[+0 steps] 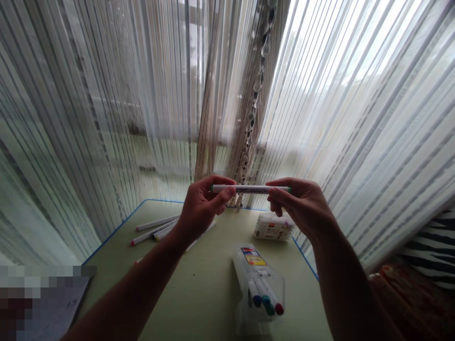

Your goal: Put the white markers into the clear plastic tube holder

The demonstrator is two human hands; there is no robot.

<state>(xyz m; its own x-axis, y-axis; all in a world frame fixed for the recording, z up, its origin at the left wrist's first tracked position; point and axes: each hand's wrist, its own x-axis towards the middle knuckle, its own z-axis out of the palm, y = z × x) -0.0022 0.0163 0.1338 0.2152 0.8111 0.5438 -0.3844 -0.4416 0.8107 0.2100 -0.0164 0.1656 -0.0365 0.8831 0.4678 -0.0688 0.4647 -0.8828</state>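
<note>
A white marker (250, 189) with green ends is held level in the air above the table. My left hand (206, 201) pinches its left end between thumb and fingers. At the other end, the thumb and fingers of my right hand (302, 201) are closed on it. Below, a clear plastic case (238, 265) with a coloured label lies on the table, its near end showing several markers (265, 293) with blue, teal, green and red tips. Several loose white markers (156, 222) lie beyond my left forearm, partly hidden by it.
The pale green table (199, 293) has a blue edge. Near its far right corner stands a white box (273, 226) with printing. A dark-edged sheet or board (67, 303) lies at the lower left. Striped sheer curtains (159, 94) hang behind, and a zebra-patterned cloth (430, 251) is at right.
</note>
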